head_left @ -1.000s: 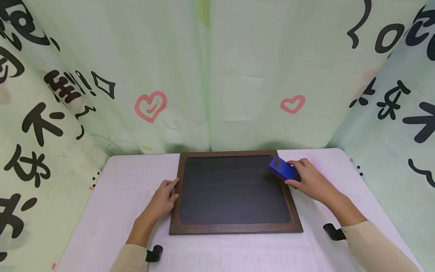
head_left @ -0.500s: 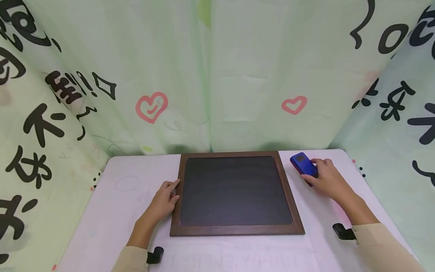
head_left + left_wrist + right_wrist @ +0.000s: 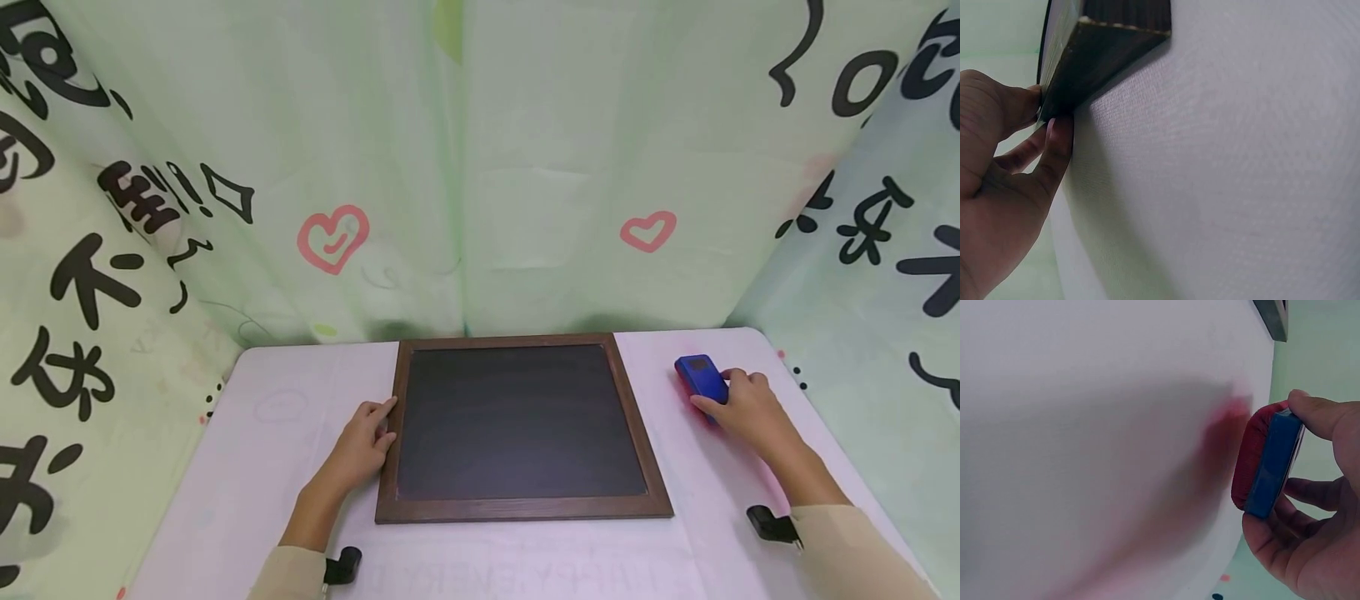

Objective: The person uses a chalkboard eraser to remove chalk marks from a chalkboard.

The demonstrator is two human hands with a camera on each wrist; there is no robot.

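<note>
A framed blackboard point(image 3: 521, 423) with a dark wooden border lies on the white table, its dark surface bare of clear marks. My left hand point(image 3: 358, 442) is at the board's left edge, fingertips and thumb touching the frame; in the left wrist view the fingers point(image 3: 1055, 153) meet the frame's side point(image 3: 1094, 62). To the right of the board, my right hand point(image 3: 757, 415) pinches a blue blackboard eraser point(image 3: 702, 377) between thumb and fingers. The right wrist view shows the eraser's red pad point(image 3: 1252, 456) facing the table, slightly above it, with a reddish shadow below.
The white tabletop point(image 3: 525, 567) extends around the board. Pale green curtains point(image 3: 540, 167) with black characters and pink hearts hang behind and on both sides. A small black device point(image 3: 772, 525) sits at the right wrist, another point(image 3: 343, 565) at the left.
My right hand has carried the eraser off the board's upper right corner, rightward and then a little toward me over the table. The left hand and the board look nearly still.
</note>
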